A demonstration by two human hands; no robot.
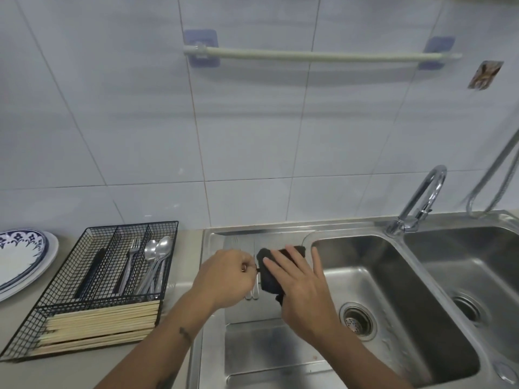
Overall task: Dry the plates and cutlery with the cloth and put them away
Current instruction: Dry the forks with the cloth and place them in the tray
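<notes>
**Item record: cutlery drying at the sink's drainboard**

Cloth (271,272): dark, almost black, bunched into a thick pad. I see it under my right hand (302,287), whose fingers lie straight across its top while the thumb side wraps beneath, so the hand is grasping it above the steel drainboard (252,346).

Cutlery in hand (254,290): slim steel pieces, two rounded handle ends showing just below my left hand (226,276), upper parts passing into the cloth to that hand's right. The left hand is clenched on them in a pinch. Which kind of cutlery they are I cannot tell.

Wire tray (92,287): black mesh, on the worktop (92,372) to the left of my left hand, split into compartments. Far compartments hold, left to right: dark handled pieces (91,272); a fork (132,259); spoons (157,259). The near, crosswise compartment holds a pale bundle of chopsticks (101,324).

Plates (21,259): stacked further left on the worktop, the top one white with a blue patterned rim.

Sink basins (393,304): two steel bowls to the right of my right hand, with a tap (421,200) behind them.
</notes>
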